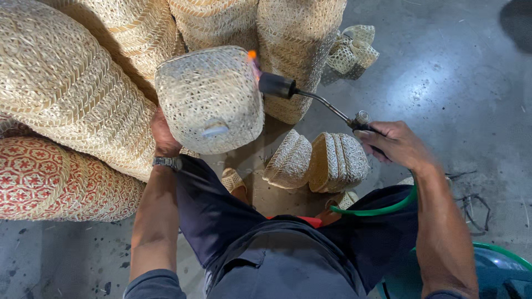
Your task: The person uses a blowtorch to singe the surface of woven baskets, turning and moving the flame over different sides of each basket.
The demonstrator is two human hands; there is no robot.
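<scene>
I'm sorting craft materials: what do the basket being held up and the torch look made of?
Basket: pale, matte woven plant strips, likely bamboo or palm; the open lattice weave shows. The left hand holds it.
Torch: seemingly metal, with a dark nozzle, thin grey tube and small flame. The right hand grips it.

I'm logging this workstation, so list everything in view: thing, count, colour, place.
woven basket: one, pale straw, held up at centre, a small flame at its top right edge
gas torch: one, black nozzle on a thin metal tube, pointed at that basket
stacked woven baskets: several, natural straw, upper left and top
patterned basket: one, red and cream, lower left
small woven baskets: a few, straw, on the floor at centre
woven bow: one, pale, top right
green hose: one, across the lap
concrete floor: grey, right
wristwatch: one, metal, left wrist
left hand: behind the basket, holding it
right hand: gripping the torch
</scene>
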